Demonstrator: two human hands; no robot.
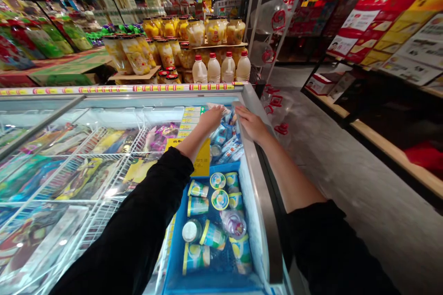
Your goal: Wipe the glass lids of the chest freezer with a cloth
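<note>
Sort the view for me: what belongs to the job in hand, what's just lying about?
In hand: left hand near blue packets; right hand on the freezer's metal edge.
Lying about: tubs in the blue bin, jars, red-capped bottles.
</note>
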